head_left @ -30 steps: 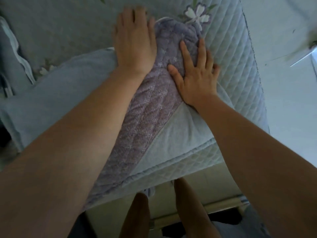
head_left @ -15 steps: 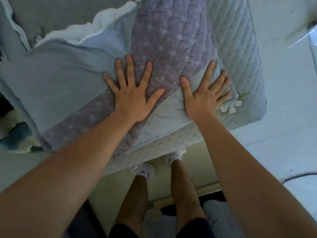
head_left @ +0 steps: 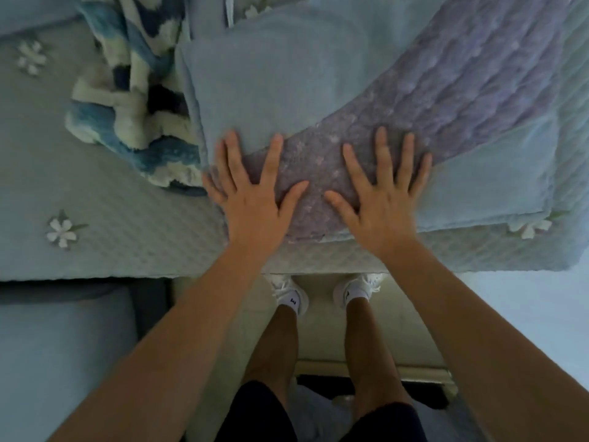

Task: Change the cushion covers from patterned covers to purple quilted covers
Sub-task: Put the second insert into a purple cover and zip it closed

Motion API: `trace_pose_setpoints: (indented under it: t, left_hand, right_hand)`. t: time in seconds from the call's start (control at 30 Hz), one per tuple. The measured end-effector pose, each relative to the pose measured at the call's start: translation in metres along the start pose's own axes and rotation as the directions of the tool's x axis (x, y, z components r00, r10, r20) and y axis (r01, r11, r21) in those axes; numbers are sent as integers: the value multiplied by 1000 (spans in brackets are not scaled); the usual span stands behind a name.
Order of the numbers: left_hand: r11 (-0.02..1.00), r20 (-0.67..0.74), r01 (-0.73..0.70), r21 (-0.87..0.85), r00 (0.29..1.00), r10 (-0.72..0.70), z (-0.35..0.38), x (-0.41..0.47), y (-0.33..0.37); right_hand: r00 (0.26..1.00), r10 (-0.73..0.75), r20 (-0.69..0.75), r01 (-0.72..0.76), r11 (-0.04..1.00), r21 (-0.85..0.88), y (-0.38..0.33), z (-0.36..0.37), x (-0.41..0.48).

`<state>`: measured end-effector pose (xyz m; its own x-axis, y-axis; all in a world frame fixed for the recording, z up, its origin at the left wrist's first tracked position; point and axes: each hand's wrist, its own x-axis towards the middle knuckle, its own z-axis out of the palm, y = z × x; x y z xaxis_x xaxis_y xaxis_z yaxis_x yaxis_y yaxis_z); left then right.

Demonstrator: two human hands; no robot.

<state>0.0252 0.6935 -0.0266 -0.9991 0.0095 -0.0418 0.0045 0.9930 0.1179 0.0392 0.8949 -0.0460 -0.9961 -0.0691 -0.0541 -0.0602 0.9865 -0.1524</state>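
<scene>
As the person leans over the edge of a quilted spread (head_left: 134, 247), both hands lie flat, palms down, fingers straight and fanned wide; neither curls round or pinches anything. The left hand (head_left: 255, 199) presses on the near end of the purple cover (head_left: 462, 90), its thumb and forefinger on the purple cloth, while the tips of its outer fingers reach the pale blue cushion (head_left: 271, 74) beneath. The right hand (head_left: 382, 199) rests wholly on the purple cover, its little finger near the cover's right edge. The 2 thumbs point toward each other and lie apart, with purple cloth between them.

The purple cover lies as a wide diagonal band across the cushion, from the near edge by the hands up to the far right. The cushion sits on the spread, which may cover a bed or a sofa. Just left of the cushion, touching it, lies a crumpled blue-and-white blanket (head_left: 127, 106). White flowers (head_left: 62, 232) dot the spread.
</scene>
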Motion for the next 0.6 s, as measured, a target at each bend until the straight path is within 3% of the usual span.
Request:
trace_pose_setpoints:
  t: [0.07, 0.17, 0.27, 0.43, 0.6]
  left_hand:
    - [998, 84, 52, -42, 995, -48, 17, 7, -18]
    - [992, 184, 120, -30, 977, -113, 30, 40, -7]
    - [1000, 225, 31, -7, 974, -28, 20, 69, -9]
    - [977, 162, -200, -72, 964, 210, -9, 95, -15]
    - [975, 67, -190, -118, 978, 198, 8, 57, -22]
  right_hand:
    - [995, 9, 97, -5, 999, -43, -13, 20, 13]
    - [989, 67, 129, -63, 997, -35, -13, 27, 44]
    - [986, 92, 140, -83, 994, -65, -15, 16, 62]
    - [999, 35, 11, -34, 999, -30, -14, -5, 64]
    - [999, -45, 15, 45, 998, 53, -6, 0, 41]
